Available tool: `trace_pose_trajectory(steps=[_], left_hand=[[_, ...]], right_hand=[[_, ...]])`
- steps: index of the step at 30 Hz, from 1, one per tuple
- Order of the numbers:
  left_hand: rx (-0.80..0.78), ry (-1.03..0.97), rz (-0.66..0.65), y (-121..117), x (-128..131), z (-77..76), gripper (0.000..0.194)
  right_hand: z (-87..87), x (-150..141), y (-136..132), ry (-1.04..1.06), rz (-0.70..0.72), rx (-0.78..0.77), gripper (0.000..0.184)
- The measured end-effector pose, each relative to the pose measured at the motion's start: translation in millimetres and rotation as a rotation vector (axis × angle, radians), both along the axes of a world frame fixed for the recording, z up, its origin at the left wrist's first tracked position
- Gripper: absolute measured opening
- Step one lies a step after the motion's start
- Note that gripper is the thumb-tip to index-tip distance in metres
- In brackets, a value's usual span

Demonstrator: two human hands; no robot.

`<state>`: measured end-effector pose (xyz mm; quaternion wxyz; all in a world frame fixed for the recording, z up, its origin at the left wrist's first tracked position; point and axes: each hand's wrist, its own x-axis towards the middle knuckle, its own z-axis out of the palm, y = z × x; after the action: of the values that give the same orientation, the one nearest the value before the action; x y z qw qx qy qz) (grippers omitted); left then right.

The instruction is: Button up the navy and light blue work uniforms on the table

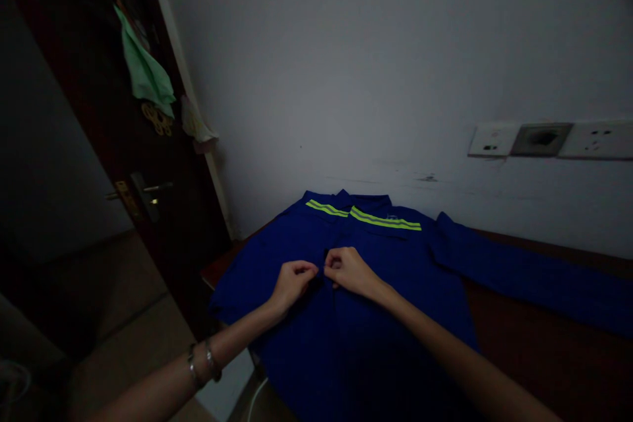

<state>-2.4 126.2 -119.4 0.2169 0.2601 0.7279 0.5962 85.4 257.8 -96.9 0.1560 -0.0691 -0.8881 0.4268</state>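
Observation:
A blue work jacket [395,277] with yellow-green reflective strips across the chest lies spread over a dark table, its collar toward the wall. At the middle of its front, my left hand [293,282] pinches the jacket's front edge between thumb and fingers. Just to the right, my right hand [349,270] is also closed in a pinch on the front edge. The fingertips of both hands are close together, with a small gap. Whether a button or fastener is between them is too dark to tell. One sleeve stretches out to the right.
The reddish-brown table [519,336] runs along the wall [346,79]. Wall sockets [541,138] sit at the right. A dark door [148,244] stands open at the left, with a green cloth [146,72] hanging from it. A white cable [256,399] hangs below the table's left edge.

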Motion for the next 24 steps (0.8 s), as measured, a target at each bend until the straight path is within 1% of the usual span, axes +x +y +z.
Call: trace_pose_trajectory(steps=[5,10,14,18,24], left_hand=[[0.033,-0.009,0.007,-0.1,2.7,-1.8,0.023],[0.043,-0.030,0.011,1.7,4.9,-5.0,0.024],[0.049,-0.053,-0.001,3.5,4.2,-7.8,0.025],[0.039,-0.045,-0.024,2.6,4.7,-7.1,0.025],[0.046,-0.034,-0.041,0.2,6.9,-6.0,0.025]], right_hand=[[1.9,5.0,-4.8,0.073,-0.043,0.170,0.011],[4.1,7.6,-9.5,0.092,-0.084,0.264,0.010],[0.5,8.4,-11.5,0.101,-0.098,0.272,0.010],[-4.0,10.2,-11.1,0.133,-0.085,0.283,0.011],[-1.5,16.1,-6.8,0.137,-0.063,0.239,0.011]])
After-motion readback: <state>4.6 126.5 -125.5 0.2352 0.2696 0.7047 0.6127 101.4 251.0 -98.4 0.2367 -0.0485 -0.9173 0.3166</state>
